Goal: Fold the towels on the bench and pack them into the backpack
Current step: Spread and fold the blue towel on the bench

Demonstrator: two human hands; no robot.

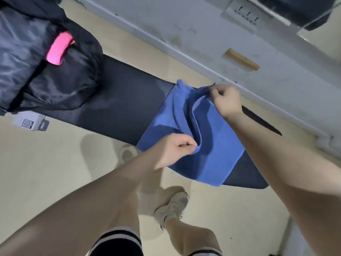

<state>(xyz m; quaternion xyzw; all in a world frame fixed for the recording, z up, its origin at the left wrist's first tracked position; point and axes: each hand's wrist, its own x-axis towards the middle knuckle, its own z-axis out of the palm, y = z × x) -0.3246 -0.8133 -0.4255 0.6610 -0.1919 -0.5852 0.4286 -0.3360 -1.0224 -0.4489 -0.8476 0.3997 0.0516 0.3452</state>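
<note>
1. Towel (pixel 212 156): blue, lying across the right part of the dark padded desk (pixel 120 111); its near corner hangs past the desk's front edge. One layer is lifted into a raised fold running between the two hands.
2. Left hand (pixel 173 150): at the near end of the fold, thumb and curled fingers (pixel 186 145) pinching the towel's edge.
3. Right hand (pixel 225 102): at the far end of the fold, fingers curled round the far corner of the lifted layer, holding it above the desk.
4. Backpack (pixel 55 78): black, resting on the left end of the desk, well apart from the towel; its top lies open and shows a grey lining.
5. Pink item (pixel 59 48): sits in the backpack's opening; cannot tell what it is, the region is blurred.
6. Floor (pixel 46 172): beige. One pale sneaker (pixel 171 207) stands in front of the desk; a second is partly hidden behind the left forearm.
7. Shorts (pixel 118 242): dark with white stripes at the hem, visible at the bottom edge.
8. Wall base (pixel 203 34): grey, behind the desk, with a small tan block (pixel 241 60) set against it.
</note>
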